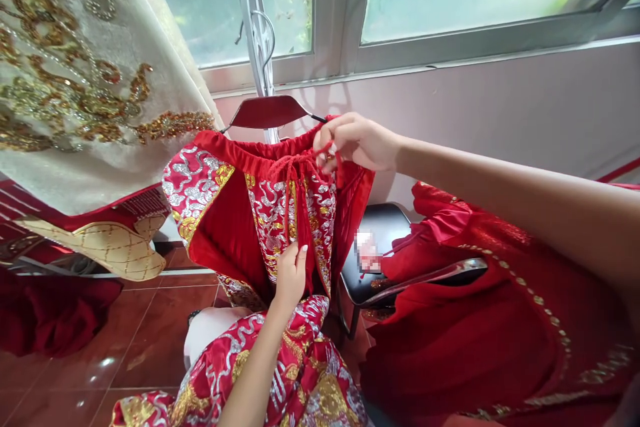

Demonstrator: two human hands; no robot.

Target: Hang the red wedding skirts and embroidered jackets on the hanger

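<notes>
A red garment (220,213) with silver and gold embroidery hangs from a dark red hanger (267,111) in front of the window. My right hand (353,142) is closed at its red waistband, pinching the red drawstring cord (293,163). My left hand (291,271) reaches up from below and grips the embroidered front panel (273,220) lower down. The garment's hem spills over my lap (305,373).
A cream cloth with gold beadwork (75,73) hangs at the left. A black chair (380,233) stands behind the garment, with more red fabric with a beaded edge (490,320) draped over it at the right. Red floor tiles (150,333) lie below. Window frames (340,20) run behind.
</notes>
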